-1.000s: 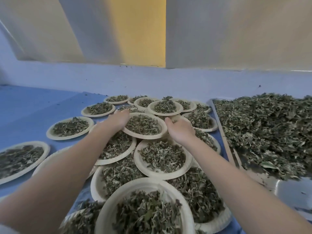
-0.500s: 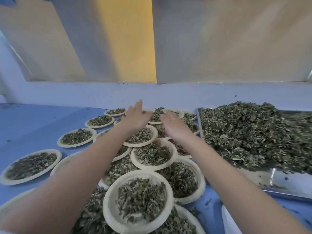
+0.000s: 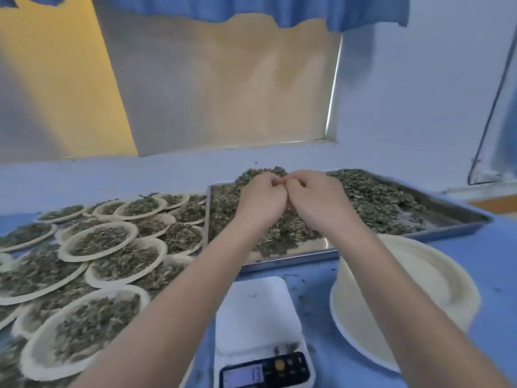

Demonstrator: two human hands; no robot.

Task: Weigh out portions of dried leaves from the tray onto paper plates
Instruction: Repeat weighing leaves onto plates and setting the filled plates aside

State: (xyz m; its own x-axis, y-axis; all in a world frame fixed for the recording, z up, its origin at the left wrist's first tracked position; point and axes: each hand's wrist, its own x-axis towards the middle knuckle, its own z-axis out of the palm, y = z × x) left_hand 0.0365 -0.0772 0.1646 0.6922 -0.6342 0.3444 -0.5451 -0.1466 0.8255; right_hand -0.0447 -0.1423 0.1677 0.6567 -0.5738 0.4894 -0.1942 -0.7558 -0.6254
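From the head camera, both hands have left the filled paper plates (image 3: 98, 242) they hovered over half a second ago and now sit over the metal tray (image 3: 447, 217), which serves as the landmark here. The left hand (image 3: 258, 198) and right hand (image 3: 314, 196) are side by side, knuckles touching, fingers curled down into the heap of dried leaves (image 3: 372, 191) near the tray's middle — whether they have closed on any leaves cannot be told, since the fingertips are hidden. The leaves cover most of the tray, leaving bare metal along its near edge.

The view has swung as well: the filled plates, overlapping one another, now lie left of the tray rather than under the arms. Two things have come into sight — a white digital scale (image 3: 260, 317) just in front of the tray's near edge, nothing but a few leaf crumbs on its platform, and a stack of unfilled paper plates (image 3: 405, 298) in front of the tray's near right corner.
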